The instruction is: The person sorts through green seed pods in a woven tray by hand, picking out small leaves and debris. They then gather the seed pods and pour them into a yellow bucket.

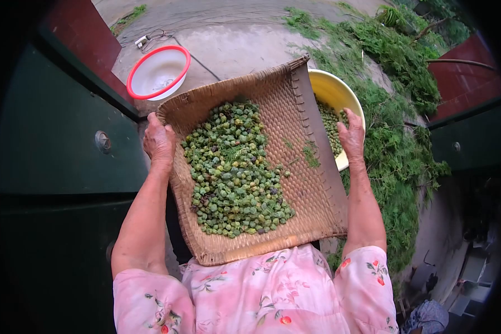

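Observation:
A woven winnowing basket [284,122] lies tilted in front of my body, its near edge against my shirt. A heap of small green seed cones or berries [231,167] covers its left and middle part, with bits of green leaf [310,154] to the right. My left hand [159,140] is closed around the basket's left edge. Beyond its right edge, my right hand [352,136] is over a yellow basin [324,83] holding more of the green pieces [331,128]. The thumb and forefinger there look apart; the other fingers are partly hidden.
A white basin with a red rim [160,72] stands on the concrete at the upper left. Cut green branches [389,150] spread along the right. A cable with a white plug [142,41] lies behind the white basin. Dark green door panels [61,128] flank the left.

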A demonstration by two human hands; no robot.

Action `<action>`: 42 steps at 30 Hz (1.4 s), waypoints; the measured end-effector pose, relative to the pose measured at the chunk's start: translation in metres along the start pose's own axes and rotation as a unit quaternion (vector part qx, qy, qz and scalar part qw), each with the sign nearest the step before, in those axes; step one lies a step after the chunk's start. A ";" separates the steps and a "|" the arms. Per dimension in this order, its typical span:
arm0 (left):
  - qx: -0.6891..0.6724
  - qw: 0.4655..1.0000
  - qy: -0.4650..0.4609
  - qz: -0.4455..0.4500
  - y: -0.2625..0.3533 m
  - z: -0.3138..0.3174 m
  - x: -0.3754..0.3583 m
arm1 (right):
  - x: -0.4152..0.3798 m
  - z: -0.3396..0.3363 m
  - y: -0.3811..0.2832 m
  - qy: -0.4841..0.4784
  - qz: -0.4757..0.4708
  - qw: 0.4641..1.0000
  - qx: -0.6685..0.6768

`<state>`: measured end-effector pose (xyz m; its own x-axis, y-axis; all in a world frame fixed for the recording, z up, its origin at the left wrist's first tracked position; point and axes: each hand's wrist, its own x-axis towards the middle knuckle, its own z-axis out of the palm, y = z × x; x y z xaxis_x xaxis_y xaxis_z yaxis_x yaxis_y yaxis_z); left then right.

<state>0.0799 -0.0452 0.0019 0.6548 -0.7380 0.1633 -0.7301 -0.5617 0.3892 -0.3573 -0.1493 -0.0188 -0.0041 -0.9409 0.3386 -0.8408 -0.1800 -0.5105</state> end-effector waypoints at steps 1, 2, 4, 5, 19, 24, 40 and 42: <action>0.000 1.000 0.002 0.003 -0.001 0.001 0.000 | 0.002 -0.004 0.006 0.016 -0.020 0.999 -0.042; 0.001 1.000 0.004 0.005 -0.002 0.002 0.001 | 0.001 -0.004 0.009 0.022 -0.042 0.998 -0.049; -0.003 1.000 0.000 0.005 -0.001 0.001 -0.001 | -0.004 -0.005 0.012 0.033 -0.085 0.994 -0.064; -0.008 1.000 -0.005 0.003 0.001 -0.002 -0.001 | -0.010 -0.007 0.003 -0.010 -0.054 0.998 0.000; -0.012 1.000 -0.010 0.009 -0.003 0.000 0.002 | -0.100 0.012 -0.078 -0.336 0.009 0.932 0.134; -0.017 0.999 -0.025 0.010 0.000 -0.005 0.000 | -0.097 0.022 -0.078 -0.273 -0.115 0.945 0.137; -0.009 1.000 -0.024 -0.005 0.000 -0.003 0.001 | -0.099 0.025 -0.075 -0.350 0.107 0.885 0.286; -0.006 1.000 -0.013 -0.004 -0.001 0.000 0.001 | -0.108 0.040 -0.073 -0.288 -0.105 0.940 0.151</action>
<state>0.0815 -0.0453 0.0020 0.6550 -0.7431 0.1369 -0.7226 -0.5631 0.4009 -0.2739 -0.0464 -0.0501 0.5119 -0.8588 0.0181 -0.5974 -0.3710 -0.7110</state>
